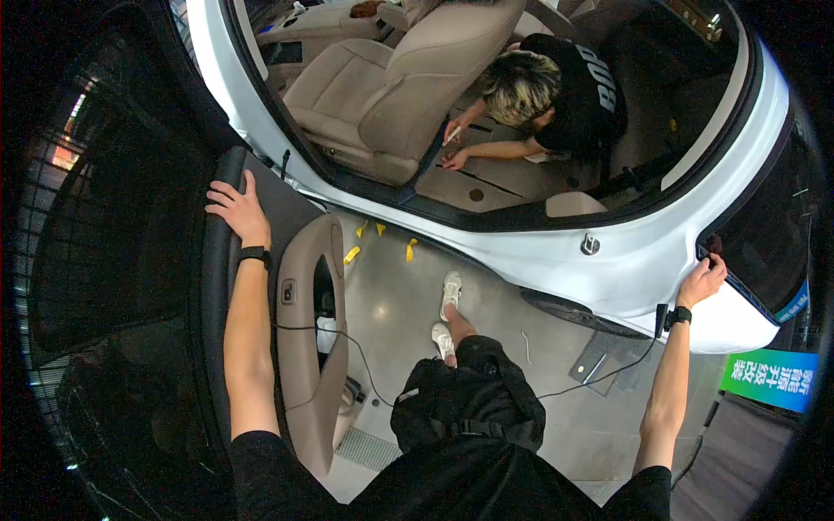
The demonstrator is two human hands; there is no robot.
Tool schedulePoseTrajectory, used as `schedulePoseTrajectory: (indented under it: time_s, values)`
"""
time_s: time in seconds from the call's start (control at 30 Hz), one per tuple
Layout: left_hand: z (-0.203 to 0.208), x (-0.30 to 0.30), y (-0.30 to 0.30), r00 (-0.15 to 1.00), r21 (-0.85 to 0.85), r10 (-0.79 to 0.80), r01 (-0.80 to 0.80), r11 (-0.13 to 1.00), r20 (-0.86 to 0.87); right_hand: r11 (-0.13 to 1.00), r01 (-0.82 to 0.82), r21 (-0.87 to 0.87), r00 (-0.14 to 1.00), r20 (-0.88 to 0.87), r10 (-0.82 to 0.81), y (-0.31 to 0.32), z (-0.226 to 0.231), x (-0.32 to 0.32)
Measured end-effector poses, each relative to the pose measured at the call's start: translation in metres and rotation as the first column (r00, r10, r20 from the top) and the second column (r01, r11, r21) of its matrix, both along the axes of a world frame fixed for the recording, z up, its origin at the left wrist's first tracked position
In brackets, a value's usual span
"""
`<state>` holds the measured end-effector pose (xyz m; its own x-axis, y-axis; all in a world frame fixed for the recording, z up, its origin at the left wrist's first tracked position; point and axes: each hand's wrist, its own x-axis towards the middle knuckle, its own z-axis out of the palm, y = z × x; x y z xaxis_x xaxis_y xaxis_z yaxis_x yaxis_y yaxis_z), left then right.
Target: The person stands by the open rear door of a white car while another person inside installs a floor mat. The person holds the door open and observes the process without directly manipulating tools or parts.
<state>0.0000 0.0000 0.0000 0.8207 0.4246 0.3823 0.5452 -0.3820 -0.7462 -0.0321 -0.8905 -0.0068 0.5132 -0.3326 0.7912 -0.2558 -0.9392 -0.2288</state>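
Observation:
My left hand [239,211] lies on the top edge of the opened car door [228,286], its fingers spread over the dark trim. Far to the right, my right hand [702,280] rests on the white car body [638,265] beside the rear side window [764,234]. Its fingers are extended at the dark window edge, and I see nothing held there. Each wrist wears a black band, and a thin black cable [608,375] runs from the right one. The door's inner side has a beige armrest panel [304,382] with a window switch [288,291].
Inside the car, a person [556,95] crouches behind the beige front seat [382,104], holding a thin white tool over the bare floor. Several yellow tags [410,250] hang near the sill. A flat dark panel [595,360] lies on the grey floor by the rear wheel [573,313].

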Motion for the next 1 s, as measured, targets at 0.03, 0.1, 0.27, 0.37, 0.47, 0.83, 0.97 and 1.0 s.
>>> schedulePoseTrajectory:
  time_s: [0.03, 0.1, 0.27, 0.37, 0.47, 0.83, 0.97, 1.0]
  values:
    - [0.001, 0.000, -0.001, 1.000, -0.001, 0.004, -0.004, 1.000, -0.008, 1.000, -0.003, -0.003, 1.000, 0.002, 0.003, 0.001, 0.001, 0.000]
    - [-0.001, -0.001, -0.004, 1.000, -0.011, 0.006, -0.006, 1.000, -0.015, 1.000, 0.000, -0.011, 1.000, 0.004, 0.000, 0.000, 0.005, -0.001]
    - [-0.002, -0.002, -0.002, 1.000, -0.022, 0.008, -0.009, 1.000, -0.021, 1.000, 0.016, -0.004, 1.000, -0.001, -0.016, 0.000, 0.004, -0.001]
    - [-0.002, -0.002, -0.003, 1.000, -0.017, 0.009, -0.010, 1.000, -0.018, 1.000, 0.021, -0.019, 1.000, 0.004, -0.021, 0.000, 0.005, 0.000]
    - [0.000, -0.002, -0.003, 1.000, -0.018, 0.009, -0.010, 1.000, -0.027, 0.999, 0.018, -0.029, 1.000, 0.010, -0.017, 0.002, 0.005, 0.000]
    - [0.004, -0.003, -0.004, 0.999, -0.008, 0.008, -0.008, 1.000, -0.035, 1.000, 0.021, -0.012, 1.000, 0.006, -0.021, 0.000, 0.001, 0.000]
    - [0.004, -0.003, -0.005, 1.000, -0.017, 0.002, -0.002, 1.000, -0.017, 1.000, 0.011, -0.024, 1.000, 0.002, -0.011, -0.003, -0.001, 0.000]
    - [0.004, -0.003, -0.004, 1.000, -0.014, 0.001, -0.001, 1.000, -0.014, 1.000, 0.010, -0.025, 1.000, 0.001, -0.010, -0.003, -0.001, 0.000]
